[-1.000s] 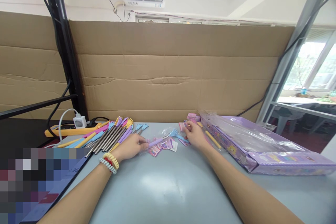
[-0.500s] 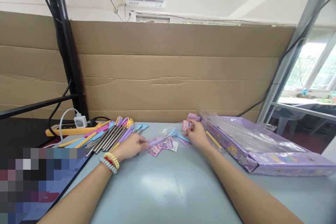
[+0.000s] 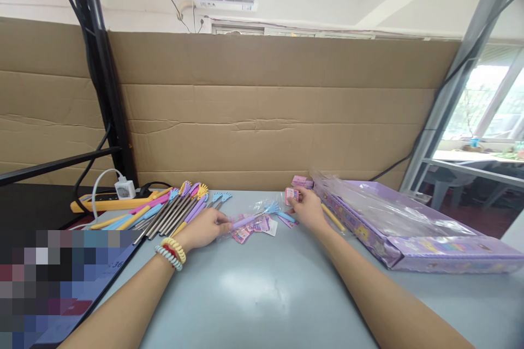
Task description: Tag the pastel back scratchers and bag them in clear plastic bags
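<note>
My left hand (image 3: 209, 226) has its thumb and fingers closed on the lower end of a back scratcher (image 3: 244, 222) in a clear plastic bag. The scratcher has a purple handle, a thin metal rod and a blue hand-shaped head. Between the fingertips of my right hand (image 3: 308, 208) is a small pink printed card (image 3: 291, 195), held upright near the bag's far end. Several similar cards (image 3: 242, 235) lie loosely on the table beneath the scratcher. A blue handle (image 3: 285, 216) lies close to my right hand; whether it belongs to another scratcher I cannot tell.
Several loose back scratchers (image 3: 174, 212) are piled at the left, beside a yellow power strip (image 3: 102, 205) with a white plug. A purple box (image 3: 450, 253) with clear film stands at the right. Near it lie a yellow stick (image 3: 333, 217) and a card stack (image 3: 301, 181). Cardboard (image 3: 262, 109) walls the back.
</note>
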Demonstrator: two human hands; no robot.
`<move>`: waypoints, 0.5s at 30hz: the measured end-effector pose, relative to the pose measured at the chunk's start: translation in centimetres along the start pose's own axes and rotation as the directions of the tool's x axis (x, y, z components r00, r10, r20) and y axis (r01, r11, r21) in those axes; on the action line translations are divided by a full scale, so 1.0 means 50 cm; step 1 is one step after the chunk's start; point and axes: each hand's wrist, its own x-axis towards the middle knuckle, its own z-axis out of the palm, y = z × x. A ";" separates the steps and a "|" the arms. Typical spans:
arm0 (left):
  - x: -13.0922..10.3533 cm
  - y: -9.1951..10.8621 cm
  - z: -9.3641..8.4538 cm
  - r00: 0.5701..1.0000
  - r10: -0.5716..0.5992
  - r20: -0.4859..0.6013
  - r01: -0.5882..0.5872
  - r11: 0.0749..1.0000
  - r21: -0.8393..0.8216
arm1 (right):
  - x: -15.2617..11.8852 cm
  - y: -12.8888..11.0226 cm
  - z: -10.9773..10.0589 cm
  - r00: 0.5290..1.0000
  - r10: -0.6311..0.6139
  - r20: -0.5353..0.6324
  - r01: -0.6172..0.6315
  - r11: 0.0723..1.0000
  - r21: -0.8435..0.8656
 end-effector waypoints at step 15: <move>0.000 0.006 -0.001 0.999 -0.015 0.047 0.012 0.999 0.053 | 0.004 0.010 0.002 0.998 -0.039 0.050 0.040 0.999 -0.022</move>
